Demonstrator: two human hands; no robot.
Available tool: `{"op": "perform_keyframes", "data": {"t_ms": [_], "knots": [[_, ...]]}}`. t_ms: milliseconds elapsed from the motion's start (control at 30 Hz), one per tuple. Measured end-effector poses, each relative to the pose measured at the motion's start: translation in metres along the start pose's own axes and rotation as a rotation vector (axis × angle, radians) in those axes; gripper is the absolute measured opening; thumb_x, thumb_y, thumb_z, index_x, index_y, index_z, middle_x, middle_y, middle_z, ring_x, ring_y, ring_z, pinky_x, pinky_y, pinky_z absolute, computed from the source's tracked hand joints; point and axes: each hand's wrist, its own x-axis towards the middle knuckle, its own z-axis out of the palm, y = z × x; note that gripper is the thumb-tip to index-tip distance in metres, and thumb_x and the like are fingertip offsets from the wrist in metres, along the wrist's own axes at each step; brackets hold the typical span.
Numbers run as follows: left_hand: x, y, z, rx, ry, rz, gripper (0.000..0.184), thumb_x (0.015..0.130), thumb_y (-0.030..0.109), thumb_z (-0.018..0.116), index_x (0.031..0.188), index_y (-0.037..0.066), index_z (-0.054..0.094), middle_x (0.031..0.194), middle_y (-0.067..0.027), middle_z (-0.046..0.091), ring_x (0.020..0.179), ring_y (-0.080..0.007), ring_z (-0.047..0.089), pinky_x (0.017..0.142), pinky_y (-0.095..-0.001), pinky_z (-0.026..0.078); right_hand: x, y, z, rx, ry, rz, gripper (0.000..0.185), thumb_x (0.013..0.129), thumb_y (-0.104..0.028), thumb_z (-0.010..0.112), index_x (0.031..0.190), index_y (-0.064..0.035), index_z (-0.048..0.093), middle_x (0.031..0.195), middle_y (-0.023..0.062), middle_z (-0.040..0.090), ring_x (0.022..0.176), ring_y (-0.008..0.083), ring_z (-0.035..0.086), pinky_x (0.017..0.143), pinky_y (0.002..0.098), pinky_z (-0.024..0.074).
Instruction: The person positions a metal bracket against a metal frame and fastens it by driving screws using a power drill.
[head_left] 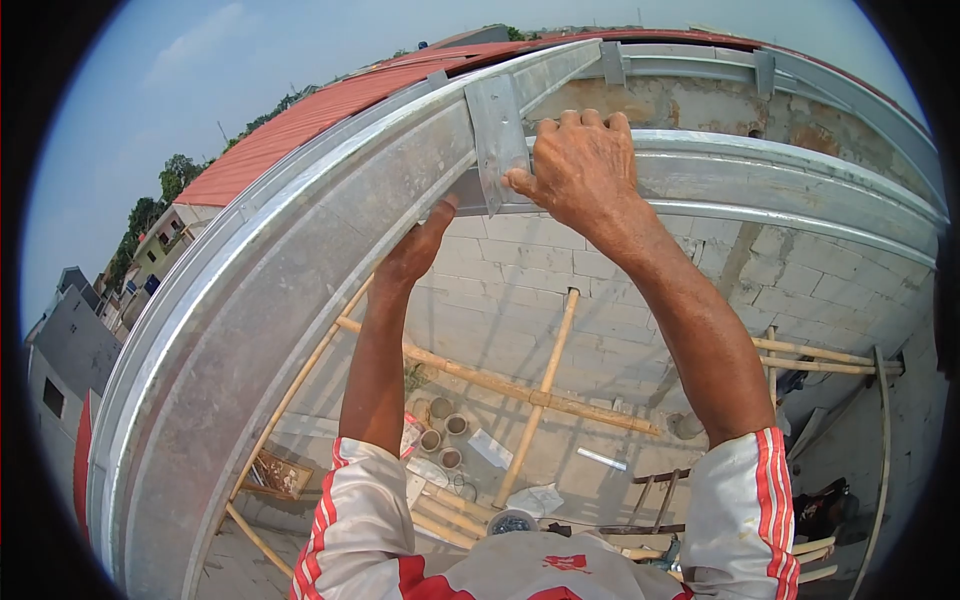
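Where the long beam (300, 240) rises at left, our left hand (415, 245) meets its lower edge, fingers' hold indiscernible; next come the bracket (495, 130) and our right hand (585, 170), fingers bent closed over the crossing beam (760, 178). We judge both beams positioned, any remaining fastening unclear. Below lie a wooden box (297, 482) of bits, pails (440, 462) with indistinct contents, and a basin (512, 512) of bluish-grey material.

We look out from one camera on the wearer's head, close beside the long metal beam (250, 275), facing forward and down; beyond the beam we see the red roof (300, 130), well below the beam the floor (590, 487).
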Motion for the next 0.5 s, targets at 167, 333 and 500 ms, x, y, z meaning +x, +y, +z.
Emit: {"op": "perform_keyframes", "data": {"t_ms": [167,333,500], "knots": [[0.021,-0.004,-0.003,-0.094,-0.126,-0.122,0.040,0.079,0.017,0.075,0.113,0.000,0.064,0.106,-0.0154,0.066,0.099,-0.0245,0.062,0.086,-0.0381,0.050,0.000,0.000,0.003,-0.028,0.003,0.004,0.052,0.078,-0.048,0.073,0.093,0.0011,0.072,0.079,0.0182,0.066,0.086,0.0267,0.062,0.083,0.0487,0.0405],[0.019,-0.004,0.002,-0.214,-0.322,-0.128,0.058,0.076,0.026,0.080,0.121,-0.003,0.057,0.114,-0.0197,0.062,0.106,-0.0279,0.059,0.091,-0.0408,0.048,0.000,0.000,0.004,-0.025,0.032,-0.003,0.053,0.078,-0.049,0.073,0.093,0.0014,0.072,0.077,0.0183,0.065,0.084,0.0266,0.062,0.081,0.0484,0.0404],[0.011,0.025,0.013,-0.334,-0.228,-0.149,0.066,0.077,0.031,0.080,0.126,-0.004,0.053,0.122,-0.0226,0.056,0.115,-0.0298,0.053,0.099,-0.0424,0.043,0.000,0.000,0.003,-0.015,0.014,0.003,0.052,0.077,-0.048,0.074,0.093,0.0014,0.072,0.075,0.0179,0.065,0.083,0.0268,0.062,0.080,0.0481,0.0403]]}}
